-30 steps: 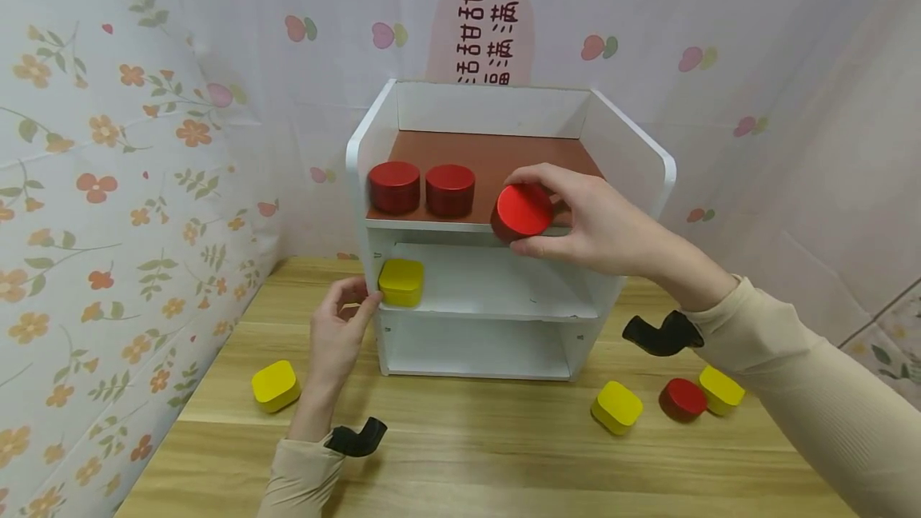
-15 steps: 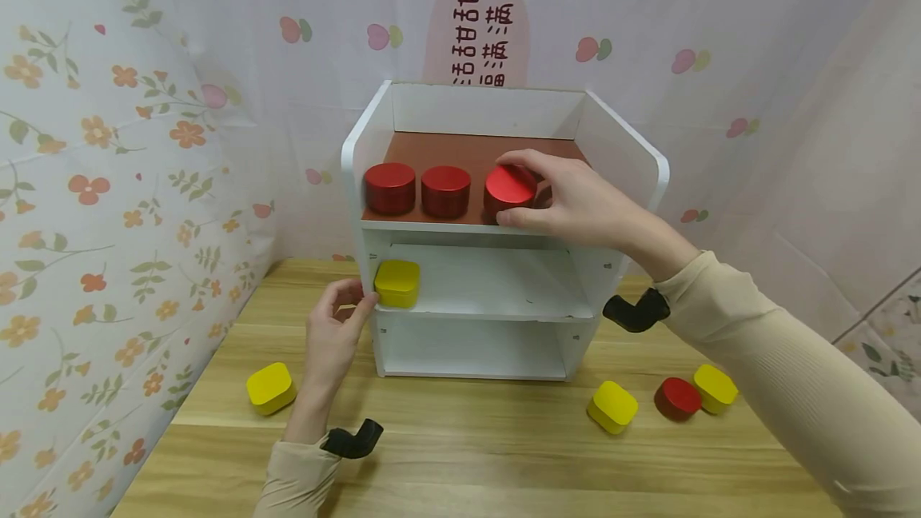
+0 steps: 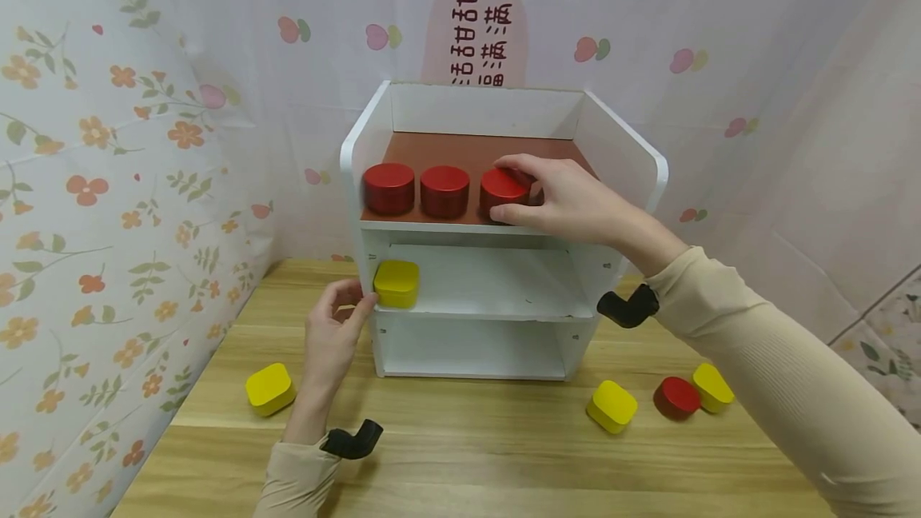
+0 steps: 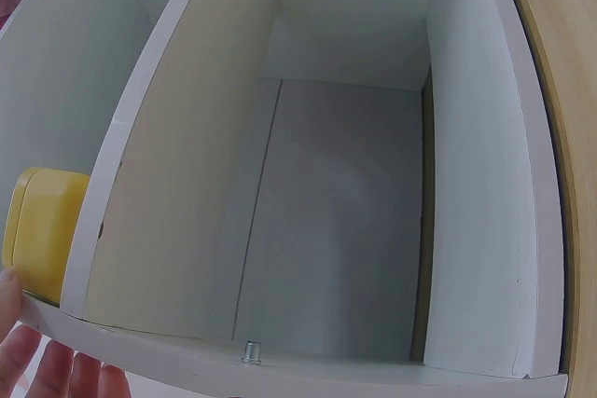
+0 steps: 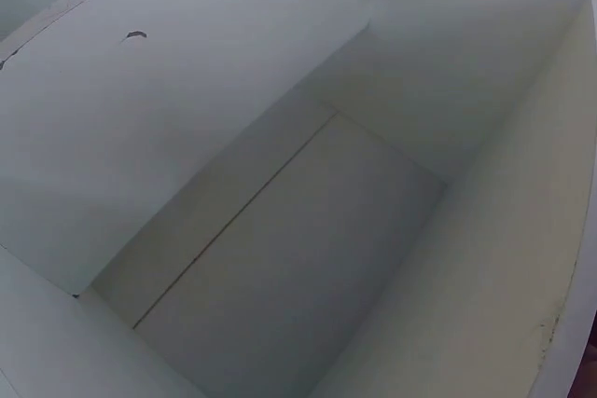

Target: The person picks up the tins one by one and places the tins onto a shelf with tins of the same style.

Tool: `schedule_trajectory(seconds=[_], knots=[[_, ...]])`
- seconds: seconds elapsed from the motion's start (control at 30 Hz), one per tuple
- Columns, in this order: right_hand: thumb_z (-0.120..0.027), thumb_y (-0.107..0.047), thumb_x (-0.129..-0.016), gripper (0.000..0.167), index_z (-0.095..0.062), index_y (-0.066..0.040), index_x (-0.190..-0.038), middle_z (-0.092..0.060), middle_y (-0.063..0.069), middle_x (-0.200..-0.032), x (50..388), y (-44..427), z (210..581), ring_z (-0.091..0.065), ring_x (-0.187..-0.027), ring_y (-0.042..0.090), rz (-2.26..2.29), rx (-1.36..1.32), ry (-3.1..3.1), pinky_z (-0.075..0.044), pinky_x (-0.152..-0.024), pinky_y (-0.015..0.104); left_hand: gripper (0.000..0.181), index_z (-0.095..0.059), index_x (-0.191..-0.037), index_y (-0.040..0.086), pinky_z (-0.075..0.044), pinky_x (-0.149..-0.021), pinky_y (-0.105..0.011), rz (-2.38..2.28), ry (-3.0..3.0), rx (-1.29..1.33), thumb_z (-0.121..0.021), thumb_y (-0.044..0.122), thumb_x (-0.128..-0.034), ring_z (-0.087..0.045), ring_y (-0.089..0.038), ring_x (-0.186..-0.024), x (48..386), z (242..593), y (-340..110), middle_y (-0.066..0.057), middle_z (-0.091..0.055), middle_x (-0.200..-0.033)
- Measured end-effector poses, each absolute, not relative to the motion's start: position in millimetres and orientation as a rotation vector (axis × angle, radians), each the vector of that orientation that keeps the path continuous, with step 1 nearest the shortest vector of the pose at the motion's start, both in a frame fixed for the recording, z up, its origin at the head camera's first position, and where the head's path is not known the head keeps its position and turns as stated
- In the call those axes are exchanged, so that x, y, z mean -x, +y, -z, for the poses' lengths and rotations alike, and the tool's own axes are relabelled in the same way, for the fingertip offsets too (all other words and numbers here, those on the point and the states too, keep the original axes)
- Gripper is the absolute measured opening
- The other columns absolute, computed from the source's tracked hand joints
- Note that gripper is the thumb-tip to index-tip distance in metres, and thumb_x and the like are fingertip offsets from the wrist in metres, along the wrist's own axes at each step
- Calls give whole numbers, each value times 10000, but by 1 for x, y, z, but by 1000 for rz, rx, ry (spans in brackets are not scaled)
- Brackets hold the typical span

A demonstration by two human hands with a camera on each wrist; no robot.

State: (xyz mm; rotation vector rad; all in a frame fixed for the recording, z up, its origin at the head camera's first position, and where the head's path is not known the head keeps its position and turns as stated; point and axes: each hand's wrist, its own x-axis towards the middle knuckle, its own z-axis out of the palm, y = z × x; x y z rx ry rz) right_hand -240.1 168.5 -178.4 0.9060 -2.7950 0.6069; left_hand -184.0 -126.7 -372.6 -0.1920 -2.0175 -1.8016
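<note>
My right hand (image 3: 568,198) holds a round red tin (image 3: 501,189) by its sides, thumb in front and fingers behind. That tin stands upright on the brown top board of a white shelf unit (image 3: 489,316). To its left are two more red tins, a middle one (image 3: 444,192) and a left one (image 3: 389,189). My left hand (image 3: 334,334) grips the unit's left side panel at its front edge, thumb beside a yellow rounded-square tin (image 3: 396,284) on the middle shelf. In the left wrist view the fingers (image 4: 56,370) lie along the panel's outer side.
On the wooden table (image 3: 460,446), a yellow tin (image 3: 270,389) lies at the left. Another yellow tin (image 3: 612,407), a red tin (image 3: 677,398) and a further yellow tin (image 3: 712,387) sit at the right. Patterned cloth (image 3: 216,30) hangs behind and beside the unit.
My right hand has moved left and back, bringing the red tin from a tilt in front of the edge to level on the top board. The left hand keeps its place.
</note>
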Motion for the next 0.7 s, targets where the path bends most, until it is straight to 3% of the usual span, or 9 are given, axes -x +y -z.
schedule_trajectory(seconds=[0.43, 0.57, 0.7], knots=[[-674, -449, -898, 651, -442, -172, -1440, -609, 39, -1009, 242, 168, 184, -546, -855, 228, -645, -865, -2819, -411, -732, 372, 289, -579, -1186, -43, -465, -827, -242, 1814, -2013, 197, -664, 74, -936, -534, -204, -984, 185, 373, -126, -153, -586, -1095], [-669, -504, -885, 774, -344, -174, -1505, -571, 51, -1251, 241, 168, 184, -510, -1097, 233, -629, -875, -2816, -424, -898, 419, 290, -579, -1183, -46, -465, -821, -230, 1806, -2018, 198, -665, 77, -936, -535, -197, -980, 185, 373, -126, -150, -586, -1089], [-670, -540, -868, 882, -231, -197, -1552, -361, 25, -1512, 239, 167, 181, -295, -1369, 233, -639, -915, -2752, -299, -1085, 497, 288, -581, -1175, -51, -465, -813, -226, 1786, -2020, 193, -669, 79, -934, -539, -198, -973, 184, 373, -126, -156, -591, -1082]])
